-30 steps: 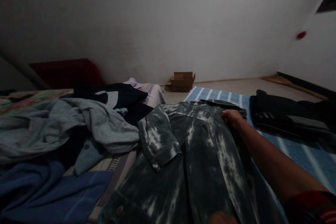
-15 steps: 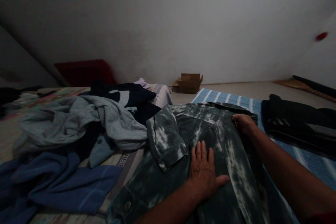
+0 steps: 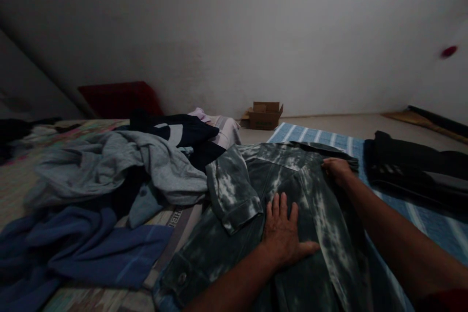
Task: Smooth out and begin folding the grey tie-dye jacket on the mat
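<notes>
A dark grey-green denim jacket [image 3: 234,248] with pale tie-dye blotches lies spread in front of me, one sleeve folded inward across it. My left hand [image 3: 283,234] rests flat on the middle of the jacket, fingers spread and thumb out to the right. Near the jacket's upper right, my right hand [image 3: 336,169] pinches the edge of the cloth between thumb and curled fingers. Both forearms cover parts of the jacket's lower and right areas.
On the left lie a grey garment [image 3: 124,158], a blue garment [image 3: 91,248] and a navy garment [image 3: 190,129] in a loose heap. Folded black clothes [image 3: 413,168] sit on the blue striped sheet [image 3: 310,134] at right. A cardboard box [image 3: 265,116] stands by the wall.
My hands stay almost in place, left flat and right gripping the jacket's edge. The view shifts very slightly, and the jacket looks much the same.
</notes>
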Demonstrator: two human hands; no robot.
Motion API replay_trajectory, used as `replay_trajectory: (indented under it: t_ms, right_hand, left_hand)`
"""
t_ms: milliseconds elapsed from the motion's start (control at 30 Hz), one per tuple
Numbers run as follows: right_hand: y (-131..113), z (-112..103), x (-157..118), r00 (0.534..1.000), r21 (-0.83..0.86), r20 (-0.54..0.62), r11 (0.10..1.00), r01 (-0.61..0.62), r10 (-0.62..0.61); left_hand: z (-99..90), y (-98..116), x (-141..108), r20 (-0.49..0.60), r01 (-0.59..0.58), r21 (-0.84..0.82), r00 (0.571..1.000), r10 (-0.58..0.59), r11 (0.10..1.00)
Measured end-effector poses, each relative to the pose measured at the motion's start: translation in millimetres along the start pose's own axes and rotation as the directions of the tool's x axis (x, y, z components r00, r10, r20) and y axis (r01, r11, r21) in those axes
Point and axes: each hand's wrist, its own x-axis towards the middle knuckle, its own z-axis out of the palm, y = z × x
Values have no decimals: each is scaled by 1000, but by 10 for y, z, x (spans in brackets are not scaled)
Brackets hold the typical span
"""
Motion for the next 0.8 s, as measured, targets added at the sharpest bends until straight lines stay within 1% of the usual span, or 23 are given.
replay_trajectory:
  t_ms: [133, 200, 233, 267, 300, 333, 367, 400, 433, 467, 500, 600, 633, 700, 800]
  right_hand:
    - [-131, 12, -150, 987, -190, -129, 979, 75, -101]
    - [-194, 27, -319, 966, -313, -140, 935, 166, -219]
    - [-214, 47, -430, 946, -404, -109, 883, 239, -305]
    - [-221, 77, -555, 910, -517, -30, 786, 340, -414]
    - [-214, 118, -686, 856, -620, 89, 644, 448, -510]
    - [-192, 166, -815, 791, -665, 226, 503, 551, -568]
    - [-156, 220, -933, 723, -663, 350, 387, 640, -595]
    - [-109, 274, -1033, 670, -649, 433, 308, 696, -602]
    - [-53, 323, -1109, 638, -641, 480, 256, 724, -603]
    - [7, 364, -1161, 633, -651, 491, 230, 723, -598]
    - [66, 395, -1189, 651, -674, 482, 225, 703, -587]
    - [206, 431, -1180, 745, -748, 425, 264, 608, -513]
    - [231, 429, -1166, 767, -761, 418, 274, 588, -488]
    - [241, 419, -1148, 788, -771, 419, 281, 571, -450]
    - [171, 404, -1164, 803, -778, 425, 284, 560, -417]
  left_hand:
    - [17, -7, 9, -2, 3, 16, 1000, -3, 1000]
    - [24, -11, 14, -6, -1, 21, 1000, 2, 1000]
    - [27, -12, 16, -8, -2, 22, 1000, 2, 1000]
    - [29, -12, 19, -8, -1, 23, 1000, 2, 1000]
    - [31, -11, 21, -10, 0, 23, 1000, 0, 1000]
    - [32, -10, 24, -12, 3, 26, 1000, -2, 1000]
    - [35, -8, 26, -15, 5, 30, 1000, -4, 1000]
    - [38, -6, 29, -20, 6, 37, 1000, -5, 999]
    - [42, -5, 31, -25, 6, 46, 1000, -5, 999]
    - [47, -4, 32, -31, 6, 55, 999, -4, 998]
    - [53, -3, 33, -39, 7, 62, 999, -4, 998]
    - [75, -12, 31, -69, 17, 67, 998, -13, 998]
    - [82, -17, 31, -79, 25, 66, 997, -20, 998]
    - [96, -29, 33, -101, 45, 67, 994, -38, 997]
    - [104, -38, 45, -125, 84, 75, 989, -74, 994]
